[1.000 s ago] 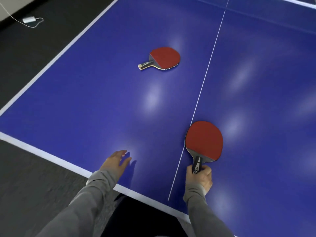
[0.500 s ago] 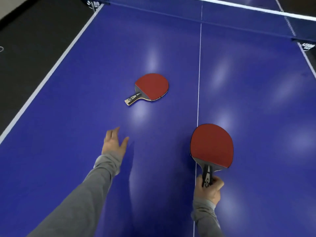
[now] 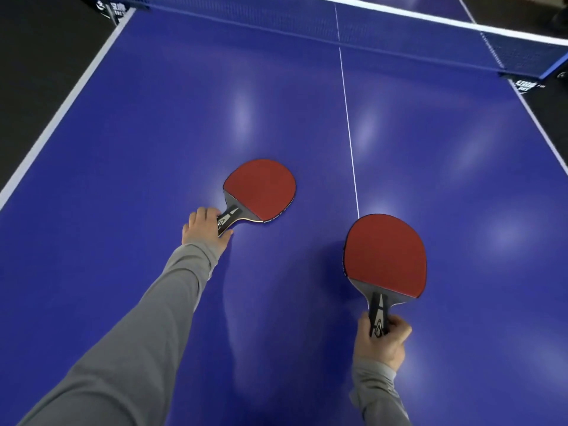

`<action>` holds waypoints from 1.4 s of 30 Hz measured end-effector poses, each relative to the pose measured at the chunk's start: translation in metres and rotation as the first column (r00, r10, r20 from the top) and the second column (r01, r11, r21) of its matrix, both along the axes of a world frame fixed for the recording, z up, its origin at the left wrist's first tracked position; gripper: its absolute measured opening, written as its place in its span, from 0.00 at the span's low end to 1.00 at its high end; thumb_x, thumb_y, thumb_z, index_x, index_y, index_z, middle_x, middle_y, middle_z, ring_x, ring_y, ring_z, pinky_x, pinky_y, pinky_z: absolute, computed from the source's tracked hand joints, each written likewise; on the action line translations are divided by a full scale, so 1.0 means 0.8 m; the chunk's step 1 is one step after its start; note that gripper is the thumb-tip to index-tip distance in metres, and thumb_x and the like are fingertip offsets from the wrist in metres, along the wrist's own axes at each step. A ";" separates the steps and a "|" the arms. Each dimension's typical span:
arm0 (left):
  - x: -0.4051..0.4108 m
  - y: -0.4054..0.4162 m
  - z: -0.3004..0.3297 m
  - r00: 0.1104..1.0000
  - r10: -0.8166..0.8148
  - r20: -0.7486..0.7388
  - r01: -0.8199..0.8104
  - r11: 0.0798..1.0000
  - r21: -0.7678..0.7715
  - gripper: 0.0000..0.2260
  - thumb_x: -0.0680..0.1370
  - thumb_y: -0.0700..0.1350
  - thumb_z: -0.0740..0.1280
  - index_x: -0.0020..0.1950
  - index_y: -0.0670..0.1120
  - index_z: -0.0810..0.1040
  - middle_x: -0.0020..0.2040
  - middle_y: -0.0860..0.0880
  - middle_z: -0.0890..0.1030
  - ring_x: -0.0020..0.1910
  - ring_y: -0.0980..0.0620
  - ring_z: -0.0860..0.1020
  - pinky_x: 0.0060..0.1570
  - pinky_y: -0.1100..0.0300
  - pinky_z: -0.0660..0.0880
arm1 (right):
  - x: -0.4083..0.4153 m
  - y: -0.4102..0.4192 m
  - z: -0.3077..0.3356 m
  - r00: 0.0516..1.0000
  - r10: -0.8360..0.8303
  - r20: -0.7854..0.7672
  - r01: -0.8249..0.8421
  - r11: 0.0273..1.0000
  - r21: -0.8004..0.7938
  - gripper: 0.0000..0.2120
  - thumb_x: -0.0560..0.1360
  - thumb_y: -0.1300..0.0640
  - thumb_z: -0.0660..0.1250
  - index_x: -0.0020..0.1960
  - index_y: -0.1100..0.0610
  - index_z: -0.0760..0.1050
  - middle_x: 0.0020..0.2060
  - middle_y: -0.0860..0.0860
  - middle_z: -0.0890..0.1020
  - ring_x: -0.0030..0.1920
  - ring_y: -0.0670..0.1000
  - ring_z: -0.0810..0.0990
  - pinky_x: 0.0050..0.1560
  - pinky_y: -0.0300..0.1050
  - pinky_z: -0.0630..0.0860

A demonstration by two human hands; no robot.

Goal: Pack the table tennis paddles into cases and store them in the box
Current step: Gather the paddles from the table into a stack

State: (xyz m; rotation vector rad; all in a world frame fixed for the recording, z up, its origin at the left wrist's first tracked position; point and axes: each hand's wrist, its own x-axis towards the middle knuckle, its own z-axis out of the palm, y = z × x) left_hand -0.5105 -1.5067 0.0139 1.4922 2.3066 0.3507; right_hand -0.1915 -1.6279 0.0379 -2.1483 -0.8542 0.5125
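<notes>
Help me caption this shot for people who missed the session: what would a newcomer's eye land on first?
Two red paddles against the deep blue table. The right paddle is raised in the right hand, near the bottom right; the left paddle lies left of the white centre line, its handle under the left hand. The dark net spans the top edge.

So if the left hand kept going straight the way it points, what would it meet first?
The left hand already grips the handle of the left paddle; going on, it would likely run into that paddle's red blade, then bare table.
</notes>
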 end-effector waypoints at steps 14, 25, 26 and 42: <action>0.083 -0.071 0.020 0.834 0.281 0.475 -0.264 0.959 -0.103 0.10 0.71 0.48 0.69 0.48 0.48 0.72 0.36 0.51 0.76 0.38 0.47 0.74 0.38 0.60 0.70 | 0.002 -0.016 0.013 1.000 0.017 -0.021 -0.017 0.999 0.027 0.22 0.63 0.47 0.63 0.51 0.58 0.65 0.37 0.52 0.77 0.34 0.56 0.73 0.42 0.46 0.67; 0.234 -0.349 0.028 0.579 0.578 0.575 -0.602 0.779 -0.176 0.13 0.69 0.42 0.72 0.42 0.53 0.69 0.30 0.58 0.77 0.30 0.60 0.75 0.29 0.70 0.67 | 0.043 -0.131 0.015 0.981 0.186 -0.053 -0.187 0.982 -0.007 0.18 0.67 0.52 0.70 0.51 0.58 0.67 0.33 0.40 0.73 0.31 0.47 0.72 0.41 0.46 0.69; 0.249 -0.365 0.028 0.559 0.595 0.577 -0.620 0.762 -0.186 0.13 0.69 0.42 0.72 0.43 0.53 0.69 0.30 0.59 0.77 0.30 0.62 0.75 0.30 0.70 0.66 | 0.049 -0.143 0.014 0.978 0.198 -0.060 -0.199 0.980 -0.021 0.17 0.68 0.56 0.71 0.51 0.58 0.67 0.33 0.41 0.73 0.31 0.48 0.73 0.41 0.48 0.71; 0.300 -0.436 0.017 0.386 0.446 0.808 -0.322 0.886 -0.335 0.29 0.66 0.33 0.76 0.64 0.43 0.71 0.51 0.47 0.81 0.48 0.53 0.80 0.50 0.62 0.78 | 0.034 -0.209 0.036 0.867 0.470 -0.164 -0.487 0.870 -0.083 0.16 0.69 0.60 0.72 0.50 0.58 0.67 0.36 0.47 0.77 0.35 0.54 0.77 0.40 0.48 0.74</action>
